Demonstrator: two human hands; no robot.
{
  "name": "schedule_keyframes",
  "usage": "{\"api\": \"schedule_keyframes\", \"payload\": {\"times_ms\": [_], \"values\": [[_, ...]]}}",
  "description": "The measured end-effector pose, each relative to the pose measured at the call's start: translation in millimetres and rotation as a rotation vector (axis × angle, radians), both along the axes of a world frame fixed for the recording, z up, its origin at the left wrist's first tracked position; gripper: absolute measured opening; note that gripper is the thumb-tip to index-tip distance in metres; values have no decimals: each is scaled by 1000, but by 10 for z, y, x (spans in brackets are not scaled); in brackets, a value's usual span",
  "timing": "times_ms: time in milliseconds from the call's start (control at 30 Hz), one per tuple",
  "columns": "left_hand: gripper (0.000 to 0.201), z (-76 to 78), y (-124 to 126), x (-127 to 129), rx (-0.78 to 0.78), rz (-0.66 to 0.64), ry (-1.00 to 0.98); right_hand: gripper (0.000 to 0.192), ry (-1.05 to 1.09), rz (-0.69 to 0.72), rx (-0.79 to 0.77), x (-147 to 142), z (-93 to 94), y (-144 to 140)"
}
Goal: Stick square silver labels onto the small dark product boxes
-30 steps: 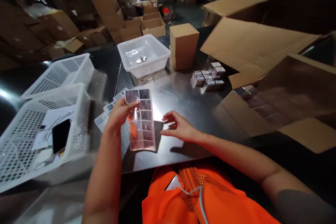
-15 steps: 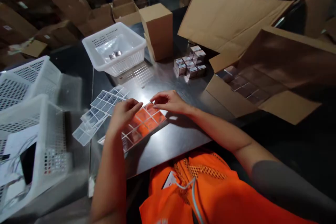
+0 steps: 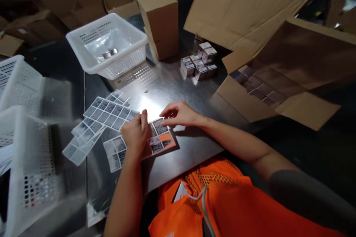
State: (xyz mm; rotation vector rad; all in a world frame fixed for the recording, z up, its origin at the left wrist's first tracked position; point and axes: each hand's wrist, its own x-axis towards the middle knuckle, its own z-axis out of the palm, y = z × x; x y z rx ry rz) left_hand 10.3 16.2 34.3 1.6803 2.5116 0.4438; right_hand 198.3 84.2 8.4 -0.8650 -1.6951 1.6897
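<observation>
My left hand (image 3: 135, 133) is closed on a sheet of stickers (image 3: 162, 139), its thumb pointing up. The sheet is a grid of rectangular labels with dark print, and it reflects orange at its near right corner. The hand and wrist hide its middle; another part of gridded sheet (image 3: 112, 154) shows left of the wrist. At the far right corner of the sheet, my right hand (image 3: 179, 114) holds thumb and curled fingers in a pinch; anything between the fingertips is too small to make out. Several more label sheets (image 3: 107, 113) lie overlapping to the left.
Several small boxes (image 3: 198, 61) stand grouped on the metal table (image 3: 191, 144). An open carton (image 3: 244, 103) at right holds more. Behind are a white basket (image 3: 125, 61) with plastic bags and a tall cardboard box (image 3: 162, 26). White baskets (image 3: 25, 163) line the left.
My left hand has turned, thumb now upward, and its fist covers the sheet's middle. The sheet's orange glare has shrunk to one corner. My right hand stays by the far corner. The view has shifted right.
</observation>
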Motion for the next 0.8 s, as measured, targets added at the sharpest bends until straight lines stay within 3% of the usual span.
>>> {"api": "schedule_keyframes", "payload": {"times_ms": [133, 467, 633, 700, 800], "values": [[50, -15, -26, -6, 8, -21, -55, 52, 123, -8, -69, -29, -39, -28], [49, -5, -39, 21, 38, 18, -66, 49, 119, 89, -50, -3, -74, -15], [45, -76, -94, -9, 166, -115, -2, 57, 15, 167, -175, -4, -2, -53], [41, -63, -153, -41, 398, -133, 11, 45, 50, 82, -234, 3, 42, -17], [50, -3, -220, -174, 689, 49, 23, 33, 221, -276, -285, 1, 104, 85]]}}
